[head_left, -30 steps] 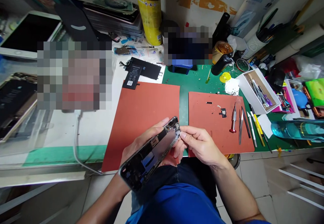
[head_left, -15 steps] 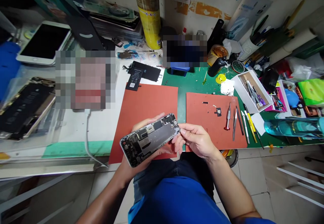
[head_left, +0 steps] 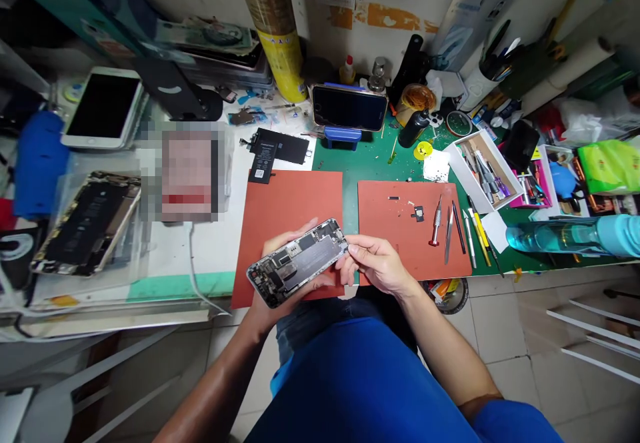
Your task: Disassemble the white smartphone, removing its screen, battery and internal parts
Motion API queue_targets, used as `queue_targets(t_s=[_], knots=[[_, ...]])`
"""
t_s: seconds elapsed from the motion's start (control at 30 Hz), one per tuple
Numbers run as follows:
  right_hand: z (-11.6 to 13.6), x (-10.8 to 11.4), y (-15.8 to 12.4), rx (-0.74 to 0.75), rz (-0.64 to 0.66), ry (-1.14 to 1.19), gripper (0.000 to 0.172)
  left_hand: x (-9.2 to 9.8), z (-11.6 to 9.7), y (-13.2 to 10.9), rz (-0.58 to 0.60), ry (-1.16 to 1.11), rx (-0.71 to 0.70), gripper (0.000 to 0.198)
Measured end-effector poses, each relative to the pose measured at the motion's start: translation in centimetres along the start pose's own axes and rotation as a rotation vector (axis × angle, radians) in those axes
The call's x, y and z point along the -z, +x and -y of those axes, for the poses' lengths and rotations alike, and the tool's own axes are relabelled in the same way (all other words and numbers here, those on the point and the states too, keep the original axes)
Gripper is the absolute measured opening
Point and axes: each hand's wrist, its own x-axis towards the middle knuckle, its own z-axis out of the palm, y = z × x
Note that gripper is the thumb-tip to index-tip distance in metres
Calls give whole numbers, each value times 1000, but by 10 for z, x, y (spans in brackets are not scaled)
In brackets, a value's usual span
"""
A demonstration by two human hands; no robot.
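An opened phone body (head_left: 313, 261) with bare circuit boards and no screen on it lies tilted in my left hand (head_left: 264, 312). The fingers wrap its far edge while the thumb presses along the near side. At the phone's right end, the thumb and fingertips of my right hand (head_left: 379, 264) are pinched together against the edge. Whatever is between those fingertips is too small to make out. Beneath the phone is the left red mat (head_left: 295, 196). On the right red mat (head_left: 415, 256) lie a screwdriver (head_left: 437, 223), tweezers (head_left: 448, 235) and a small dark part (head_left: 418, 213).
Two flat black batteries (head_left: 263, 163) overlap behind the left mat. A phone (head_left: 350, 108) leans on a blue stand at the back. To the right are a white tool box (head_left: 487, 169) and a blue bottle (head_left: 555, 237). Another opened phone (head_left: 87, 223) lies far left.
The camera view has shifted, so the bench appears moved. My left hand still holds the phone, and my right hand stays pinched at its end.
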Motion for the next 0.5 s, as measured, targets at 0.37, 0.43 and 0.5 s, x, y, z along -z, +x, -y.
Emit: queue_targets(t_s=[0.37, 0.43, 0.5], knots=[[-9, -25, -33, 137, 5, 30, 42, -33, -40, -17, -332, -16, -122, 85], [-10, -36, -43, 152, -27, 74, 42, -43, -43, -26, -373, -36, -64, 80], [-12, -44, -49, 172, -62, 106, 42, -51, -42, -37, -423, -38, -11, 73]])
